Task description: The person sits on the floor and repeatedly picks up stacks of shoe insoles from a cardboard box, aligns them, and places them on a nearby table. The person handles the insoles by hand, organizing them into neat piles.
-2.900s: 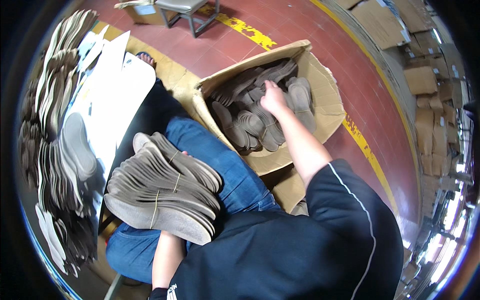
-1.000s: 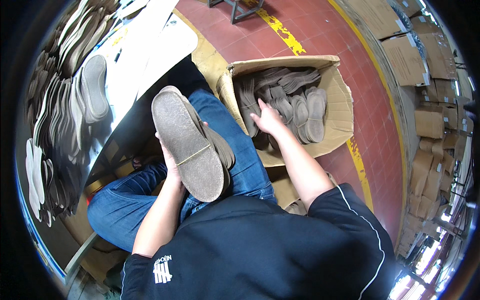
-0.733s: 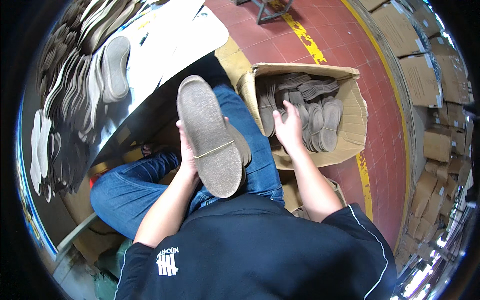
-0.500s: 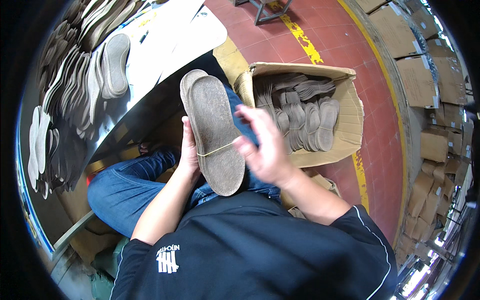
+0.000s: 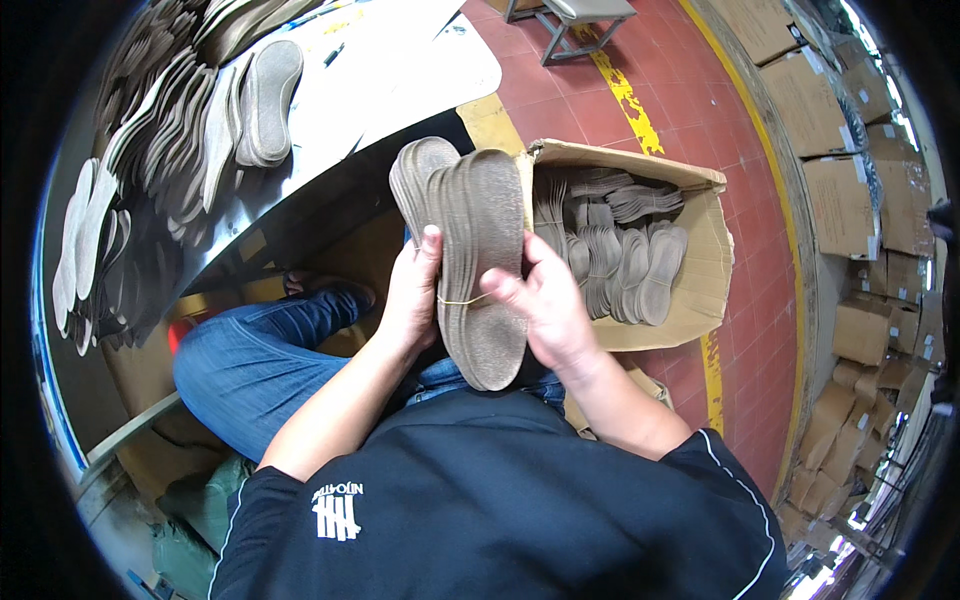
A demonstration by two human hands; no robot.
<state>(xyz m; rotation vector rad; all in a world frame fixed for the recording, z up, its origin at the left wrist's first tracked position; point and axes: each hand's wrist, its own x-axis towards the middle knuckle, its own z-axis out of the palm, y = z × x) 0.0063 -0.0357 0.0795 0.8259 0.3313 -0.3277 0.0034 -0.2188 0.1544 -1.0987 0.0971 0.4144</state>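
Observation:
A bundle of grey-brown shoe insoles (image 5: 492, 230) stands tilted over my lap, its layered edges turned toward the left. Round its lower half runs a thin tan rubber band (image 5: 458, 302). My left hand (image 5: 408, 300) is closed on the bundle's left side, thumb up along the edge and the other fingers hidden behind. On the right side my right hand (image 5: 558, 318) grips the bundle, its thumb over the front face near the band and its fingers at the right edge.
Right of the bundle, an open cardboard box (image 5: 708, 290) holds several banded insole bundles (image 5: 612, 265). Many loose insoles (image 5: 180, 125) lie on the white-topped table (image 5: 420, 75) at left. A stool (image 5: 585, 15) stands on the red tiled floor; stacked cartons (image 5: 815, 110) line the far right.
My right hand has come in from beside the bundle and now grips its right side. The bundle has shifted right and turned, showing more of its layered edges.

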